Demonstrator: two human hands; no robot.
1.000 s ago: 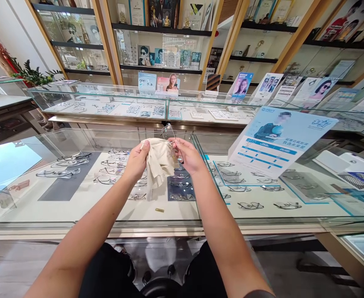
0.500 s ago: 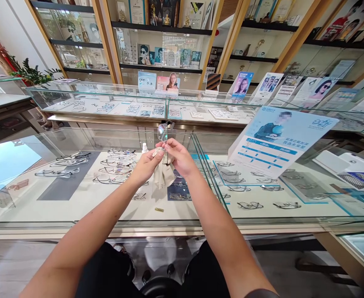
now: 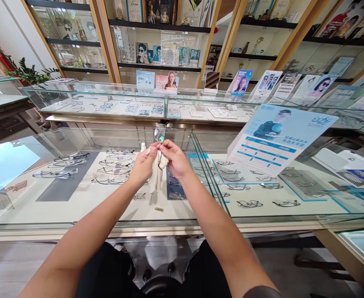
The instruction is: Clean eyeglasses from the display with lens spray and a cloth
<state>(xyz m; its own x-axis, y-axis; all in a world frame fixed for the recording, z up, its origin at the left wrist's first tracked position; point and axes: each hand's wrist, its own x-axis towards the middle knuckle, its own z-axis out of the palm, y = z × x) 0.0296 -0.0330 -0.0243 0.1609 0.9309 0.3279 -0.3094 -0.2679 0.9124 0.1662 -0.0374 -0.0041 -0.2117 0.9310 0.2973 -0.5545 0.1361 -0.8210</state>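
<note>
A pair of eyeglasses (image 3: 160,133) is held up above the glass counter, one lens showing a greenish reflection. My right hand (image 3: 176,160) is closed on the eyeglasses, its fingertips near their lower edge. Pinched in my left hand (image 3: 143,166) is a cream cleaning cloth (image 3: 156,176) that hangs down between the two hands. The fingertips of both hands meet just below the lens, so exactly where each one grips is partly hidden. Just behind my left hand stands a small white bottle (image 3: 143,146).
Under the counter glass (image 3: 85,219) lie rows of eyeglass frames (image 3: 110,179). A blue and white sign (image 3: 281,138) stands at the right, with white boxes (image 3: 340,161) beyond it. Another display case (image 3: 107,93) runs across the back.
The cloth has shifted slightly left and now hangs narrower and longer. The eyeglasses have tilted a little, and my left fingers have moved slightly off the lens's lower edge.
</note>
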